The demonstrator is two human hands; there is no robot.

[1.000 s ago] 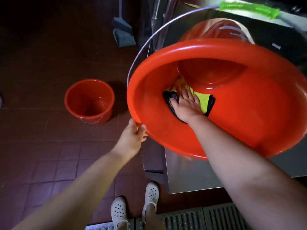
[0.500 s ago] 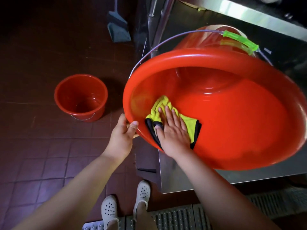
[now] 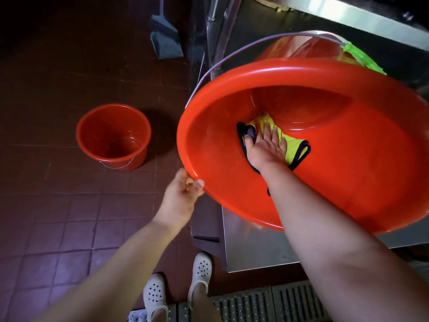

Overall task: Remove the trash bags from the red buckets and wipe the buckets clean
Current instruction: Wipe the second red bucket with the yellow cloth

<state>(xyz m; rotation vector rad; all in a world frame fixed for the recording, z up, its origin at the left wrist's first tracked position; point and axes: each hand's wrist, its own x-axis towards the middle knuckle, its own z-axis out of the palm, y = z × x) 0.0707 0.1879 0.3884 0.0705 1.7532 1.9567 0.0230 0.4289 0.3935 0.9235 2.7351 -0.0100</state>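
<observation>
A large red bucket (image 3: 348, 173) lies tilted on its side toward me, resting on a steel surface, mouth facing the camera. My left hand (image 3: 183, 194) grips its lower left rim. My right hand (image 3: 267, 147) is deep inside, palm pressed flat on a yellow cloth with black edging (image 3: 292, 148) against the inner wall near the base. The bucket's wire handle with a green grip (image 3: 362, 59) arcs over the top. A second, smaller red bucket (image 3: 113, 135) stands upright on the floor to the left, with no bag in it.
A steel counter (image 3: 250, 247) stands under the tilted bucket. A grey dustpan (image 3: 166, 40) leans at the back. Dark red tiles (image 3: 58, 217) cover the floor. A metal drain grate (image 3: 267, 303) runs beside my white clogs (image 3: 202, 270).
My right hand slid the cloth from the near left wall by the rim deeper toward the bucket's base. The left hand kept hold of the rim.
</observation>
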